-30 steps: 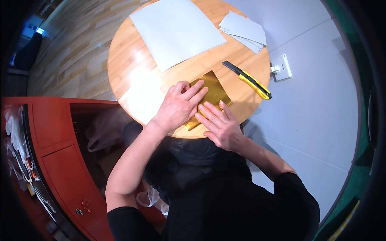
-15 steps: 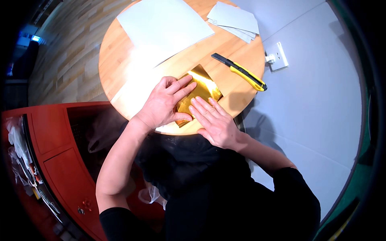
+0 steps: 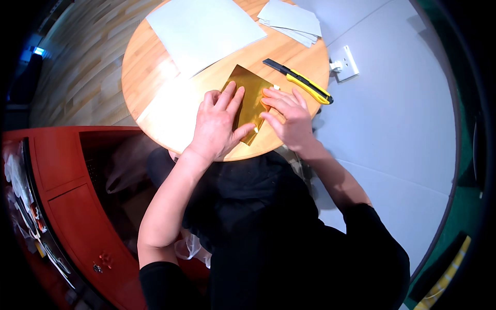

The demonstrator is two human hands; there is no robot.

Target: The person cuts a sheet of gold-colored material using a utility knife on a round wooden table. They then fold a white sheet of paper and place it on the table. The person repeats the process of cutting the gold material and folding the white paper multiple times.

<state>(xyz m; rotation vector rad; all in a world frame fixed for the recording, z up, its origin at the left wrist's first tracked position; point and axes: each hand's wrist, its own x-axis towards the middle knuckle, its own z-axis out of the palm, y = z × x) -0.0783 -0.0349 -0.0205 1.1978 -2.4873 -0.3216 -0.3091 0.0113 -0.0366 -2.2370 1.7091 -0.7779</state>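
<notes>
Evidently, the gold sheet (image 3: 252,88) gets both hands' attention: it lies aslant on the round table (image 3: 139,72), by the near rim and straight before the person. The left hand (image 3: 214,121) rests over its left part, index and middle fingers stretched out, thumb spread wide toward the near right edge. It grasps nothing; it seems to press down from above, likely so that the sheet does not slip.

The right hand (image 3: 292,116) is at the right edge, its fingers bent and bunched, its thumb set a little apart. They appear to touch that edge, perhaps to work along it, but whether they pinch it cannot be told.

Beyond the right hand lies the knife (image 3: 307,87), dark end pointing far left, within easy reach yet off the sheet. Its handle seems to poke past the right rim. The white sheet (image 3: 206,31) and the stack (image 3: 292,21) take up the far side, apparently set back to leave working room.

Bare wood runs broadly to the left, under strong glare. The strip toward the knife is narrow, and the gold sheet's near corner comes close to the table's rim, with little space there.
</notes>
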